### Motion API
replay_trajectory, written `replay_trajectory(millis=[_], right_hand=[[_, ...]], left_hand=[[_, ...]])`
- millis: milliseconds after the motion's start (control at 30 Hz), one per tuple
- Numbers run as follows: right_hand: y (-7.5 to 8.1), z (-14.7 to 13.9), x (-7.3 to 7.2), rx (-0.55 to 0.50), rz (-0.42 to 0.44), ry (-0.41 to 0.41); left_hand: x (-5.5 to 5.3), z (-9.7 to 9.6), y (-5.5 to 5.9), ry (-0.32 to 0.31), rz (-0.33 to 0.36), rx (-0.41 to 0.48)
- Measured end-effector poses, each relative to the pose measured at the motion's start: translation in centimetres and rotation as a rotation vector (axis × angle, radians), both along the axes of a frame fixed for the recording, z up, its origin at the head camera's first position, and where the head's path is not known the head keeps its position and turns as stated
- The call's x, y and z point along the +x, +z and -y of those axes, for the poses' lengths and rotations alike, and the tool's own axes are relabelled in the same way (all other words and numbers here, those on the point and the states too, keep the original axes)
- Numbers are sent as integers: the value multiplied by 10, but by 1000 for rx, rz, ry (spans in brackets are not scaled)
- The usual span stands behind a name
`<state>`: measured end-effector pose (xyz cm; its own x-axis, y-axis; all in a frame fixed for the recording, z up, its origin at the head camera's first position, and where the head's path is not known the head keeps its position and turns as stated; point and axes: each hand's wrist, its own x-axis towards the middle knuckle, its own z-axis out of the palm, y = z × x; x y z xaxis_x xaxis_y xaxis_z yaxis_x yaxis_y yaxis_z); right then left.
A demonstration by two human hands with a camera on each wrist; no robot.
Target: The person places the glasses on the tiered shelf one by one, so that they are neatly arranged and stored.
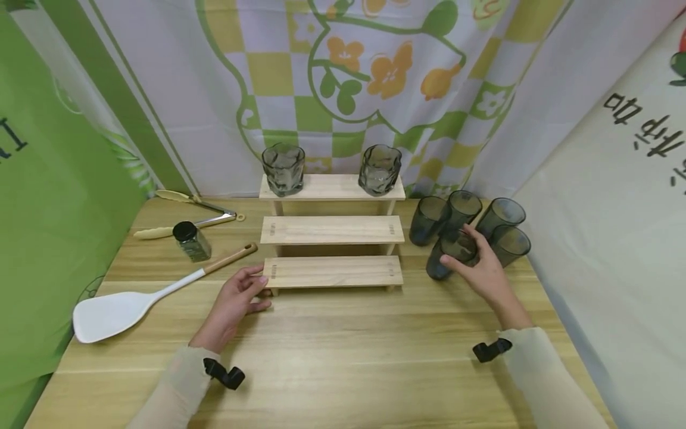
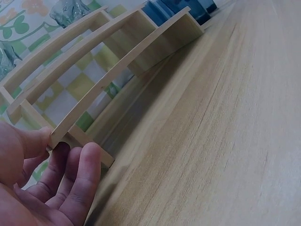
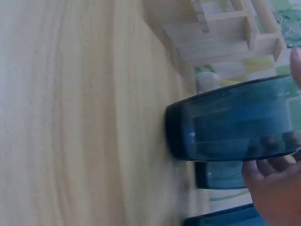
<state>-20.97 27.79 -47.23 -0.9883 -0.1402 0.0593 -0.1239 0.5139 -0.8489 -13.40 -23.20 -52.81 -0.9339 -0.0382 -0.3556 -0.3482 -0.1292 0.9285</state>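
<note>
A three-tier wooden shelf [image 1: 332, 272] stands at the middle of the table. My left hand [image 1: 236, 304] pinches the left end of its lowest step; in the left wrist view the thumb and curled fingers [image 2: 87, 172] meet at the board's corner. Over on the right, my right hand [image 1: 485, 271] grips a dark blue-grey drinking glass [image 1: 440, 262] near its rim, thumb on one side and fingers on the other. That glass [image 3: 225, 122] is upright in the head view; whether its base touches the table I cannot tell. Several matching glasses [image 1: 501, 217] stand close behind and beside it.
Two wavy short glasses [image 1: 284, 170] sit on the shelf's top step, one at each end. At the left lie tongs [image 1: 214, 219], a dark-lidded jar [image 1: 193, 241] and a white spatula [image 1: 115, 313] with a wooden handle. A patterned curtain [image 1: 332, 71] hangs behind.
</note>
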Motion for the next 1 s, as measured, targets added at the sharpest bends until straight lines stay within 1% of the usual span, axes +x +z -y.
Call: replay_trajectory(millis=[133,200,467,733,800,867,933,1000], right_hand=[[-6,0,0,-145,38,19],[-8,1,1,-181,33,15],[-11,7,1,-222,19,0],[-9,7,4,-243,-37,-64],[-7,8,5,-255,-41,-65],[-2,11,7,-263,-47,-60],[8,17,10,-261,-68,-44],[20,24,11,-250,-89,-14]], left_hand=[[0,-1,-1,-6,2,5],[0,-1,-1,-6,4,8],[1,1,-4,6,-7,7],[-2,0,-3,-5,-20,26],[-3,0,-4,-8,-20,25],[-3,1,-4,-6,-19,21],[-3,1,-4,-3,-18,18],[-3,1,-4,-1,-17,16]])
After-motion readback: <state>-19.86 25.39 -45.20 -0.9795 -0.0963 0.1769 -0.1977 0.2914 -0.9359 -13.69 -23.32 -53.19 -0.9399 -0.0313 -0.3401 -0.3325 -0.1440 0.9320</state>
